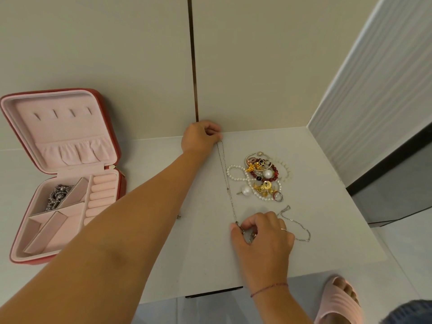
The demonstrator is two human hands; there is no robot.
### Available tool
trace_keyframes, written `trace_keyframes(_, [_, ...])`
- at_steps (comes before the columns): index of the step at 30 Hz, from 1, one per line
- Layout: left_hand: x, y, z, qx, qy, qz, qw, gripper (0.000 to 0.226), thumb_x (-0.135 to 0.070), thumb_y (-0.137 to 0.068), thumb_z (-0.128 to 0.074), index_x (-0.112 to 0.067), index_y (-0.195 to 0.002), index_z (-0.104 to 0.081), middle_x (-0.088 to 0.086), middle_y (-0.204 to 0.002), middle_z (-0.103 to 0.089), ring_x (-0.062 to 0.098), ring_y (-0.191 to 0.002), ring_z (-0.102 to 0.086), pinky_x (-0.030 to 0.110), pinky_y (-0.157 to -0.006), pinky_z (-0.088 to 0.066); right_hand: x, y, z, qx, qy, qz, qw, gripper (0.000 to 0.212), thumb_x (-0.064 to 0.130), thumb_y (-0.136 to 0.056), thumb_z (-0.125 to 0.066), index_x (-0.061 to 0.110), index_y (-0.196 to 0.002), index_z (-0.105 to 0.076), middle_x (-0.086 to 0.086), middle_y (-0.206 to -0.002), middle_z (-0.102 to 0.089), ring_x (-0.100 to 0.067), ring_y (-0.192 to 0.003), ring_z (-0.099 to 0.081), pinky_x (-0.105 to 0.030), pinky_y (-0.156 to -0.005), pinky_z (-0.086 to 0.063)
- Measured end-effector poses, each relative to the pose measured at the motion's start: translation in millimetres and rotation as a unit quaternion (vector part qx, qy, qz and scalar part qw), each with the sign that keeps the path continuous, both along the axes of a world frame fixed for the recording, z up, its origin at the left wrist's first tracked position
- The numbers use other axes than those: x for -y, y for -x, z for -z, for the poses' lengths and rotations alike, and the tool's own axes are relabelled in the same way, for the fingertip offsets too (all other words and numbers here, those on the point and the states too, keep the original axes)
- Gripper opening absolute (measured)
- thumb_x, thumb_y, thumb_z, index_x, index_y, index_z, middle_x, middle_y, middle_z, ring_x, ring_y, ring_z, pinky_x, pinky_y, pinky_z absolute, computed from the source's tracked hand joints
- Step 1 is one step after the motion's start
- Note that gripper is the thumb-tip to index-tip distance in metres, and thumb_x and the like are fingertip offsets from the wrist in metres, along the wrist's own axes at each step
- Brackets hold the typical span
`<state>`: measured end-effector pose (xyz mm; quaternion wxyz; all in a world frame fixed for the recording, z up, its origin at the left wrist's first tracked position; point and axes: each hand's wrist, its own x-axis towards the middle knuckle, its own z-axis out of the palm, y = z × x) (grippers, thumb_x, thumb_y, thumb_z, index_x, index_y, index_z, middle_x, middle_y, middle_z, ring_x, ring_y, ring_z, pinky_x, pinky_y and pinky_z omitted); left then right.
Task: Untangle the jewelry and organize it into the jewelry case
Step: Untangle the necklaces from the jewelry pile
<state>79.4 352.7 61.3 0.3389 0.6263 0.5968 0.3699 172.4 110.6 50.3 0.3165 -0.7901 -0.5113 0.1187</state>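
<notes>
A thin silver chain necklace (226, 181) lies stretched in a straight line across the white table (191, 249). My left hand (200, 137) pinches its far end near the wall. My right hand (263, 233) pinches its near end with thumb and forefinger. To the right of the chain sits a tangled pile of jewelry (260, 176): pearl strands, red beads, gold pieces and a ring. A second silver chain (295, 224) lies loose just right of my right hand. The red jewelry case (63, 174) stands open at the left, with a dark sparkly piece (58, 196) in one compartment.
The case has a pink lining, ring rolls and loose dividers. A wall runs along the back of the table and a ribbed panel (364, 94) closes off the right. The table's front edge is close to me, and a foot in a pink slipper (339, 298) shows below it.
</notes>
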Motion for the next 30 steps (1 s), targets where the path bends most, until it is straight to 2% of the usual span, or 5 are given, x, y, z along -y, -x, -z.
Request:
trace_keyframes(5, [0,0,0,0.014,0.007,0.003,1.000,0.014,-0.023,-0.078,-0.077,-0.025,-0.091,-0.071,-0.009,-0.082,-0.067,0.007,-0.078,-0.062,0.030,-0.080,-0.054,1,0,-1,-0.002,-0.003,0.000,1.000,0.020,0.040,-0.075,-0.071,0.032,-0.070,-0.054,0.015,-0.075,-0.048,-0.009,-0.077,-0.047,-0.028,-0.080,-0.028])
trace_keyframes(12, [21,6,-11,0.014,0.002,0.018,1.000,0.034,-0.031,-0.079,-0.077,-0.019,-0.109,-0.066,-0.008,-0.100,-0.063,0.003,-0.086,-0.055,0.004,-0.068,-0.036,2,-3,-8,-0.089,-0.038,-0.008,0.995,0.017,0.034,-0.076,-0.073,0.028,-0.083,-0.059,0.017,-0.087,-0.045,-0.005,-0.073,-0.050,-0.023,-0.083,-0.024])
trace_keyframes(19, [112,26,-31,-0.043,-0.029,0.086,0.995,0.023,-0.037,-0.081,-0.073,-0.025,-0.100,-0.069,-0.009,-0.092,-0.063,0.000,-0.064,-0.048,0.015,-0.063,-0.040,11,-36,-33,-0.153,-0.024,-0.071,0.985,0.020,0.017,-0.080,-0.070,0.031,-0.089,-0.059,0.017,-0.099,-0.046,-0.004,-0.093,-0.052,-0.044,-0.098,-0.040])
trace_keyframes(26, [195,16,-21,-0.145,-0.045,0.195,0.969,0.027,-0.042,-0.079,-0.072,-0.026,-0.101,-0.072,-0.010,-0.087,-0.057,0.003,-0.082,-0.044,0.011,-0.067,-0.031,24,-102,-58,-0.116,0.077,-0.104,0.985,0.015,0.009,-0.083,-0.068,0.023,-0.089,-0.067,0.001,-0.095,-0.056,-0.005,-0.081,-0.050,-0.011,-0.075,-0.035])
trace_keyframes(30, [206,3,-16,-0.172,-0.088,0.184,0.964,0.030,-0.043,-0.076,-0.075,-0.025,-0.101,-0.074,-0.011,-0.080,-0.050,0.007,-0.083,-0.043,0.015,-0.068,-0.029,26,-123,-48,-0.105,0.086,-0.057,0.989,0.012,0.021,-0.080,-0.074,0.020,-0.091,-0.070,0.009,-0.086,-0.055,-0.004,-0.077,-0.050,-0.028,-0.086,-0.042])
